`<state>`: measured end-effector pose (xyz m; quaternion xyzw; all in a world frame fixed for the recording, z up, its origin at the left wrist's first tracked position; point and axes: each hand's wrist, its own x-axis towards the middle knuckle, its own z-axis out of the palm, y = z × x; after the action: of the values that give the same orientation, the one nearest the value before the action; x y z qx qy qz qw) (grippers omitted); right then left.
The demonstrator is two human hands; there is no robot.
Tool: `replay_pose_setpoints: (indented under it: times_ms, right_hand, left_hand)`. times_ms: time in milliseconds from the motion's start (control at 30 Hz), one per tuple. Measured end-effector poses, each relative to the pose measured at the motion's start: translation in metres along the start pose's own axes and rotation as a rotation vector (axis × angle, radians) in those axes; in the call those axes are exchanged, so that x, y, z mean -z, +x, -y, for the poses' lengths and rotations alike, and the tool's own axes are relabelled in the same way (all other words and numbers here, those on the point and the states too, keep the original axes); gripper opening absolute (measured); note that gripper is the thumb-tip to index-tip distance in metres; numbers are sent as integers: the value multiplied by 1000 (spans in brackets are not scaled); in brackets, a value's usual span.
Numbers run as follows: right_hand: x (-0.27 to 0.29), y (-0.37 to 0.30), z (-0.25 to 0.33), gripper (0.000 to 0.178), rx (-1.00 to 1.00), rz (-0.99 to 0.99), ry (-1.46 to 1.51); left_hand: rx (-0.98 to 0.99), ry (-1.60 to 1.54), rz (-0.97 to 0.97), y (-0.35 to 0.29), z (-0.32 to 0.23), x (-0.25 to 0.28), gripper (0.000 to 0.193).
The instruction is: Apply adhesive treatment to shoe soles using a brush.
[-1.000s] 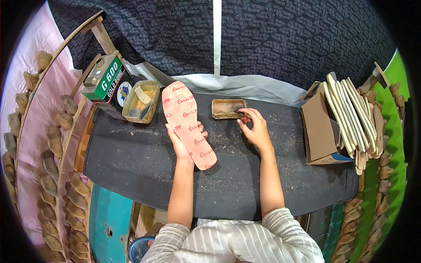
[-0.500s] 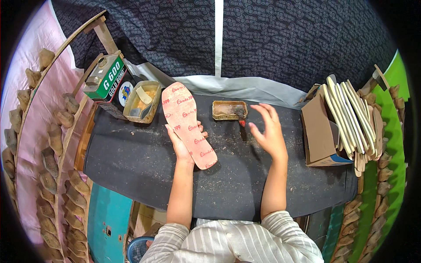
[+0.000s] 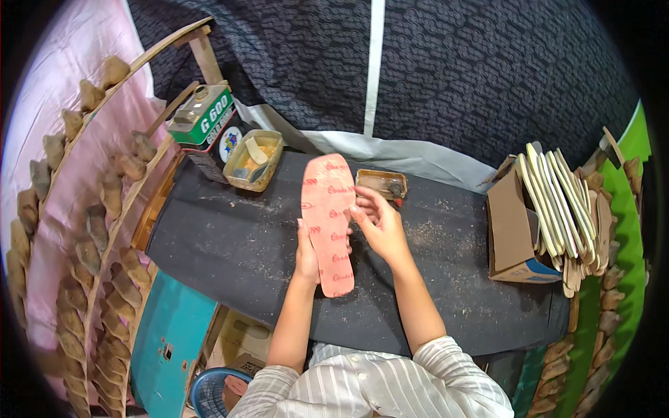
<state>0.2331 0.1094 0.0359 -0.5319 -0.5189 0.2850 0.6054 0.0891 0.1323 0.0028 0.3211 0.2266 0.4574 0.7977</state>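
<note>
A long pink insole (image 3: 327, 223) with red printing stands nearly upright over the table, its broad end away from me. My left hand (image 3: 307, 258) is closed round its lower part, thumb along the left edge and fingertips showing at the right edge. At the insole's upper right edge is my right hand (image 3: 380, 226), its thumb and forefinger apart and their tips at the edge. Behind that hand lies a small shallow tray (image 3: 369, 180) with a dark, red-handled brush (image 3: 397, 192) at its right end, partly covered.
A green and black metal can (image 3: 202, 129) and a tub (image 3: 273, 167) holding a scraper stand at the back left. On the right, a cardboard box (image 3: 509, 223) holds several pale soles (image 3: 554, 202). Wooden shoe lasts (image 3: 97, 216) line racks on both sides. A blue basket (image 3: 202, 393) sits below the table.
My right hand has moved left from beside the brush to the insole's edge. The insole has turned more upright in my left hand. The whole view has shifted and tilted slightly.
</note>
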Motion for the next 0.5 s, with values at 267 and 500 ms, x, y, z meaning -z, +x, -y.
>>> replay_pose_setpoints:
  times_ms: [267, 500]
  right_hand:
    - [-30, -9, 2, 31, -205, 162, 278]
    - [-44, -26, 15, 29, -201, 183, 341]
  left_hand:
    - [-21, 73, -55, -45, -4, 22, 66]
    - [-236, 161, -132, -94, -8, 27, 43]
